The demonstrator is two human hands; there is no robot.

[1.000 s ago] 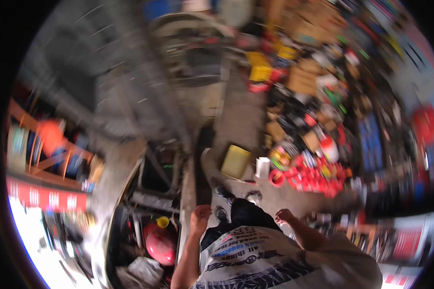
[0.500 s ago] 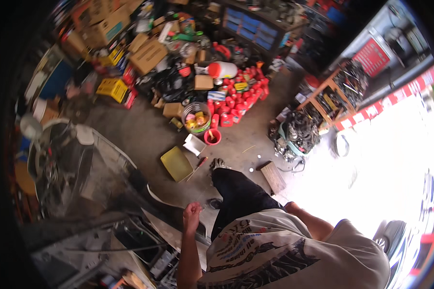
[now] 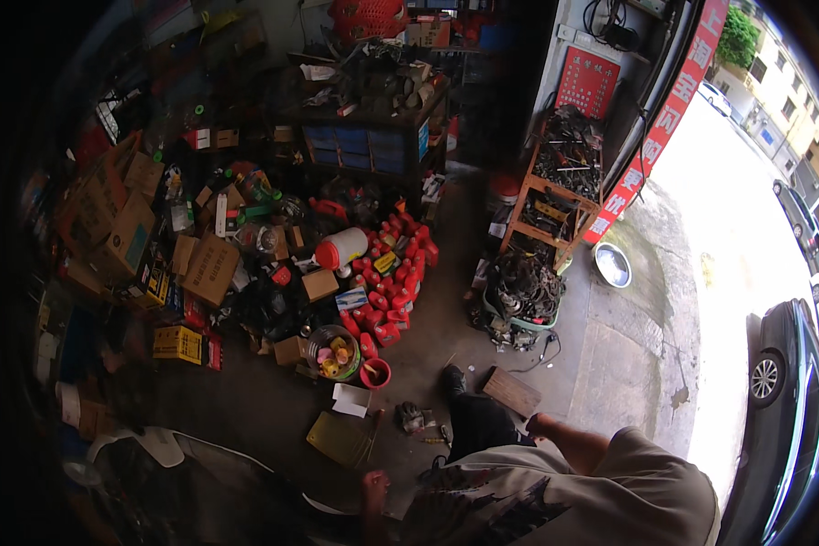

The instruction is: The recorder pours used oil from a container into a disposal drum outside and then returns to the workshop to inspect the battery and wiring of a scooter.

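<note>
My left hand [image 3: 374,480] hangs low in front of me, its fingers curled in; shadow hides whether anything is in it. Just beyond it lies a shallow yellow tray [image 3: 335,439] on the floor, with a thin stick-like tool across its right edge. By my right thigh is my right hand [image 3: 541,424], too small and dark for its fingers to show. A wooden block [image 3: 511,392] rests on the floor just beyond that hand. My dark shoe [image 3: 453,380] is planted left of the block. A greyish metal part [image 3: 411,417] sits between the tray and my leg.
Red bottles [image 3: 387,296] crowd the floor ahead, near a red bucket [image 3: 375,373] and a white open box [image 3: 351,399]. Cardboard boxes [image 3: 214,273] pile up at left. Right of centre stand a tub of metal parts [image 3: 523,296] and an orange rack [image 3: 551,223]. A dark car [image 3: 783,391] is outside.
My view has swung toward the doorway, so the bottles and boxes sit further left and lower. My foot shows further forward beside the wooden block. Both arms still hang low.
</note>
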